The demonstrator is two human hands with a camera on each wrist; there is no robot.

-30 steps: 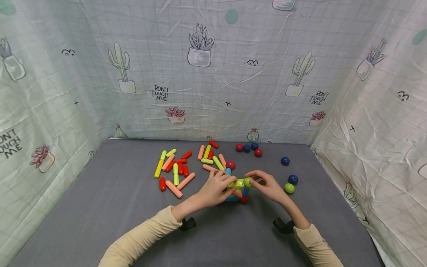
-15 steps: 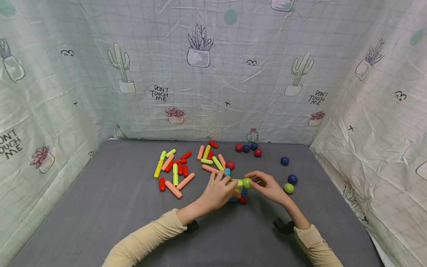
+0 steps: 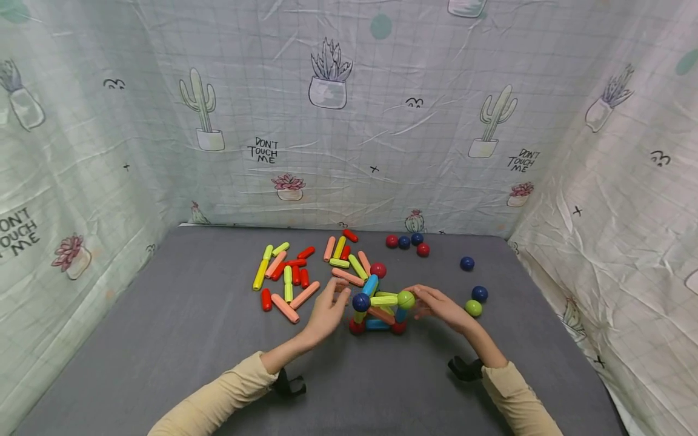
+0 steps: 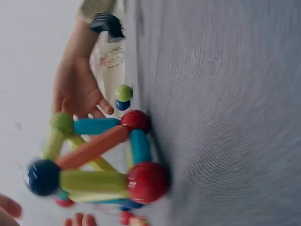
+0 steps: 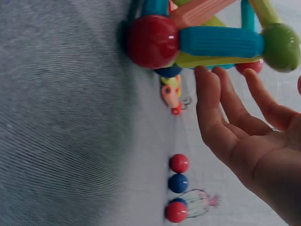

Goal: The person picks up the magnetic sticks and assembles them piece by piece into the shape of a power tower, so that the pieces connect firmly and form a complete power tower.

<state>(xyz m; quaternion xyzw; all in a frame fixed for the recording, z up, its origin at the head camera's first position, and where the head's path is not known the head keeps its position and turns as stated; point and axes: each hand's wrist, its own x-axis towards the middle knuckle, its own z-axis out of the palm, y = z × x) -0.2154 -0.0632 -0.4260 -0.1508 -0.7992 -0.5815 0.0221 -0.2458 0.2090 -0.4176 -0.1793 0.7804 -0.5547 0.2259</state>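
Observation:
A boxy frame of sticks and balls, like a magnetic building toy, stands on the grey table. Its upper front corners are a dark blue ball [image 3: 361, 302] and a green ball [image 3: 406, 300], joined by a yellow-green stick [image 3: 384, 300]. Red balls [image 4: 147, 182] form the lower front corners, with a blue stick [image 3: 376, 325] between them. An orange stick [image 4: 94, 147] slants across the front. My left hand [image 3: 326, 312] is just left of the frame, apart from it, fingers loosely bent. My right hand [image 3: 440, 307] is beside the green ball, fingers extended; whether they touch it I cannot tell.
Loose red, orange and yellow sticks [image 3: 284, 308] lie to the left, and more sticks [image 3: 339, 263] lie behind the frame. A red ball [image 3: 378, 270] sits near its back. Several balls [image 3: 422, 249] lie at the back right, with a green ball [image 3: 473, 308] farther right.
My left hand has come off the frame and moved left, uncovering the dark blue ball and the front stick. My right fingers have loosened from the green ball and shifted slightly right.

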